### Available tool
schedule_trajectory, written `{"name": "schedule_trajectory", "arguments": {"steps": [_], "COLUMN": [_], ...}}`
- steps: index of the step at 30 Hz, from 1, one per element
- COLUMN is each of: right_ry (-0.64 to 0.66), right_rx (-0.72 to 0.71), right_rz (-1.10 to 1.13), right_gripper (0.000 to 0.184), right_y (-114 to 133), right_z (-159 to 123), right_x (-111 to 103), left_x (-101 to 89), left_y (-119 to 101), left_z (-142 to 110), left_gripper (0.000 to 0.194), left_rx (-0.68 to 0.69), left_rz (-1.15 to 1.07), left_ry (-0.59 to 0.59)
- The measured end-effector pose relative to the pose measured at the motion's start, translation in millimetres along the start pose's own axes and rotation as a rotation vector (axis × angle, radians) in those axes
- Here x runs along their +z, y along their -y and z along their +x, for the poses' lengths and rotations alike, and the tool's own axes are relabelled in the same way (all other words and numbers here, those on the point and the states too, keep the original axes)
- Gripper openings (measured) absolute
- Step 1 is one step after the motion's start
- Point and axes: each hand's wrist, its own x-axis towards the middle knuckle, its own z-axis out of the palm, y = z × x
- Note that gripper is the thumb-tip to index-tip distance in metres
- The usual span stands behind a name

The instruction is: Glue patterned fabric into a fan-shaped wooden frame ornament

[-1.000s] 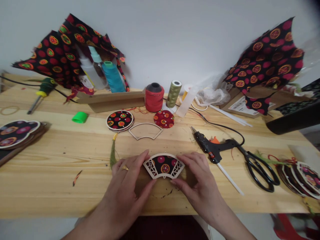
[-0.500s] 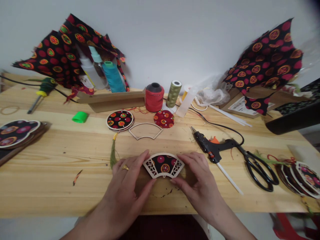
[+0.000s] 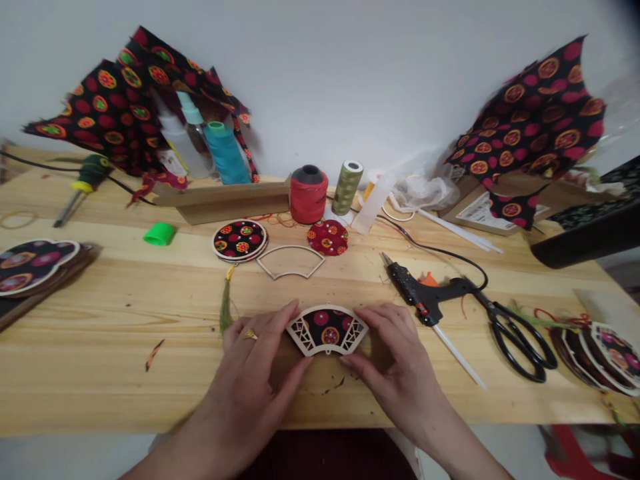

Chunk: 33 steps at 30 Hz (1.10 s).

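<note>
Nothing has visibly shifted — the left hand (image 3: 243, 377) and right hand (image 3: 403, 363) pinch the fan-shaped piece (image 3: 328, 331) at its 2 ends, over the wooden table (image 3: 120, 393), left of the glue gun (image 3: 411, 287) — suggesting a steady hold.

Screwdriver (image 3: 88, 179) left of a green piece (image 3: 159, 234), red spool (image 3: 309, 199) near olive spool (image 3: 347, 189), blue spool (image 3: 229, 157) farther left.
</note>
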Motion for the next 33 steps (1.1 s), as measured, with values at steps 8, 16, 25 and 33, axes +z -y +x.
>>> {"name": "schedule_trajectory", "arguments": {"steps": [8,16,25,33], "right_ry": [0.004,0.005,-0.01,-0.001], "right_rx": [0.004,0.017,0.004,0.001], "right_rz": [-0.004,0.0,-0.009,-0.023], "right_gripper": [0.045,0.049,0.046,0.044], "right_y": [-0.7,0.0,-0.5,-0.3], "right_z": [-1.3,-2.1,-2.5,-1.4], "right_x": [-0.6,-0.5,-0.4,0.4], "left_x": [-0.5,-2.0,-1.9,-1.3], "left_y": [0.4,-0.2,-0.3,0.0], "left_z": [-1.2,-1.3,-2.1,-2.0], "left_gripper": [0.051,0.049,0.049,0.05], "left_rx": [-0.011,0.006,0.0,-0.014], "left_rz": [0.001,-0.01,0.013,0.005], "left_ry": [0.02,0.022,0.017,0.03]}}
